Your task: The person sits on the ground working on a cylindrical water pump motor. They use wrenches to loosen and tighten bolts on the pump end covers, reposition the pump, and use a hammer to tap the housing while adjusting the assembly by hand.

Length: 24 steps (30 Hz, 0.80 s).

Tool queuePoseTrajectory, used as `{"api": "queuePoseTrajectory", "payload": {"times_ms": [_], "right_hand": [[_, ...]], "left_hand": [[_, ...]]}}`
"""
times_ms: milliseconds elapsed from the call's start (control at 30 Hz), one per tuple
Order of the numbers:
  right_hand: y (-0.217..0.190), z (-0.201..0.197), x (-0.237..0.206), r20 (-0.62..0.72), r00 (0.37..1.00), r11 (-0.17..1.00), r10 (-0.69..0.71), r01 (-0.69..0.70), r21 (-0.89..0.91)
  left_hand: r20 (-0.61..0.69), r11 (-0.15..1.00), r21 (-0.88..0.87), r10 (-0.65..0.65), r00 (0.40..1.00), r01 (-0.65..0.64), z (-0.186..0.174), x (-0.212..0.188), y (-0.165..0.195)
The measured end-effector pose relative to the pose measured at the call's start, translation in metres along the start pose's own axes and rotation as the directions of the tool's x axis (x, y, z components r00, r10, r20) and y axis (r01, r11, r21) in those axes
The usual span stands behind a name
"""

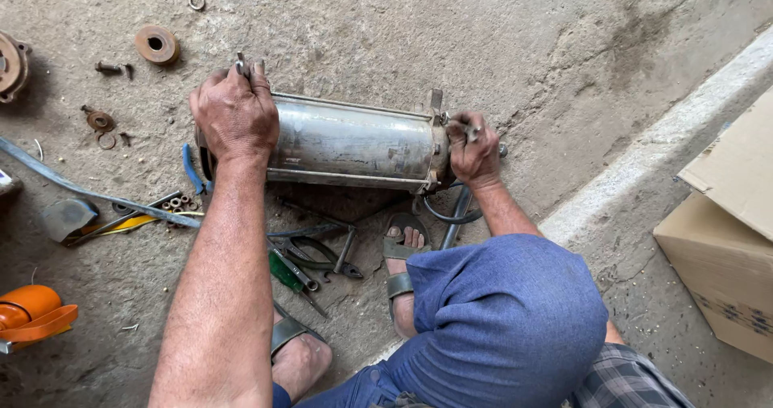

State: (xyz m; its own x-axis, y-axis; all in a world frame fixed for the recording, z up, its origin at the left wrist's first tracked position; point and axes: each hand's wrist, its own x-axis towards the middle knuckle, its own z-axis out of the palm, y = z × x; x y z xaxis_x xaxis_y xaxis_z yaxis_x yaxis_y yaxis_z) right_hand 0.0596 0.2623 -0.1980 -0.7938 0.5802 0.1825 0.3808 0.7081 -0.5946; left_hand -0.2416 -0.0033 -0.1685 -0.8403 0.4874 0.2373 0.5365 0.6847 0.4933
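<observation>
Below, the left hand point(234, 115) gripped a small tool at one end of the motor point(350, 144); the right hand point(473, 152) closed on a wrench point(465, 126) at the other. Pliers point(318, 255) lay on the floor point(483, 37) nearer the person.

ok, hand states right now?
Left hand: closed on a small metal tool at the metal cylinder end.
Right hand: closed on a wrench at the other end.

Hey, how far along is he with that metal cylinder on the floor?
Rusty washers, a pulley-like disc and bolts already lie loose. Left hand and right hand each grip a small tool at opposite ends of the motor housing. Its long tie rods remain in place.
</observation>
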Motion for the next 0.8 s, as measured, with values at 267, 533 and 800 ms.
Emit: {"api": "queuePoseTrajectory", "payload": {"times_ms": [267, 533, 800], "right_hand": [[0.022, 0.013, 0.106, 0.443, 0.698, 0.735, 0.563, -0.668, 0.119], [-0.011, -0.028, 0.065, 0.017, 0.894, 0.881, 0.448, -0.444, 0.163], [-0.022, -0.019, -0.013, -0.132, 0.961, 0.947, 0.243, -0.205, 0.249]], "left_hand": [[-0.012, 0.999, 0.024, 0.032, 0.999, -0.032, -0.002, 0.000, 0.003], [0.024, 0.999, 0.016, 0.037, 0.999, -0.038, 0.005, -0.001, -0.009], [0.092, 0.995, 0.028, 0.094, 0.991, -0.097, 0.008, -0.005, -0.026]]}}
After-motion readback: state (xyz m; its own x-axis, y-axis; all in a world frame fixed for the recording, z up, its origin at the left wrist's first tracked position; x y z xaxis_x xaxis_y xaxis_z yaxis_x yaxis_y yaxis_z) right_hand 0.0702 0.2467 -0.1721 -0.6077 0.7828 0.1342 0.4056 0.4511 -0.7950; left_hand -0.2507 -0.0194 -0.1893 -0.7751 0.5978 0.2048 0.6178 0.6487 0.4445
